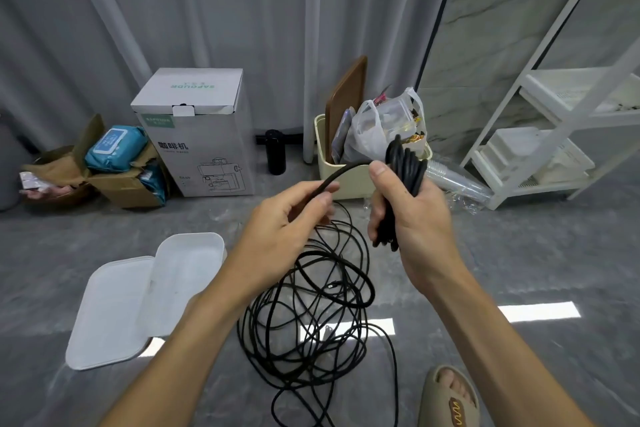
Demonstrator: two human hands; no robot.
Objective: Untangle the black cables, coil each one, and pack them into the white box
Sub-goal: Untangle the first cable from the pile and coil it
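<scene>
Right hand (pixel 412 215) grips coiled cable (pixel 403 166), hiding its middle; left hand (pixel 284 218) pinches the strand.

A coffee-machine carton (pixel 197 132) stands by grey curtains (pixel 207 3), between a torn cardboard box (pixel 117 180) and a cream bin (pixel 349 180).

Black cable bundle (pixel 403 180), folded into a tight upright coil, gripped in the right hand (pixel 412 218); one strand arching leftward from its top to the left hand (pixel 287 218), pinched there between thumb and fingers. Loose black cables (pixel 311 322), thin and matte, heaped in overlapping tangled loops on the grey floor, near centre, below both hands. White box (pixel 188 284), shallow, rounded corners, open and lying left of the tangle; white lid (pixel 110 312) beside it, further left, partly overlapped.
</scene>
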